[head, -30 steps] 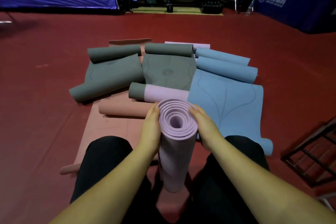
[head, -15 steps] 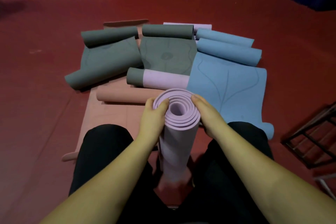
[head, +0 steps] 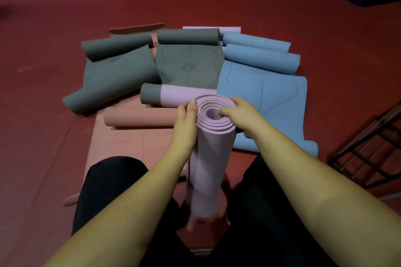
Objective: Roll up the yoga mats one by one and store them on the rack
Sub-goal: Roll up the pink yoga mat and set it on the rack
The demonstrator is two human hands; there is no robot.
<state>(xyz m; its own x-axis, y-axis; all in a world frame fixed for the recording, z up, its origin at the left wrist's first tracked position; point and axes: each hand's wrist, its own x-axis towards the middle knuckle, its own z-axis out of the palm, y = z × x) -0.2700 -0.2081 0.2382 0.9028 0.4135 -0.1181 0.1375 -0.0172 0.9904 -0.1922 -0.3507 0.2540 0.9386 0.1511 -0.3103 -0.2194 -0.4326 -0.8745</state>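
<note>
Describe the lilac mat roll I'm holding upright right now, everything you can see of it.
The lilac mat roll is a matte, foam-looking mat wound into a tube. It stands roughly on end between the person's knees, leaning slightly. Its top shows a spiral of layers around a hollow core, the layers stepped unevenly. Faint diagonal bands run down its side. The left hand holds its upper side; the right hand grips the top rim, its thumb lying across the spiral. Its lower end is blurred.

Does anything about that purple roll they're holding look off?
Yes. The lilac rolled mat, stood on end between the left hand and right hand, is wound unevenly: its top layers sit stepped, and slanted bands spiral down its side.
</note>
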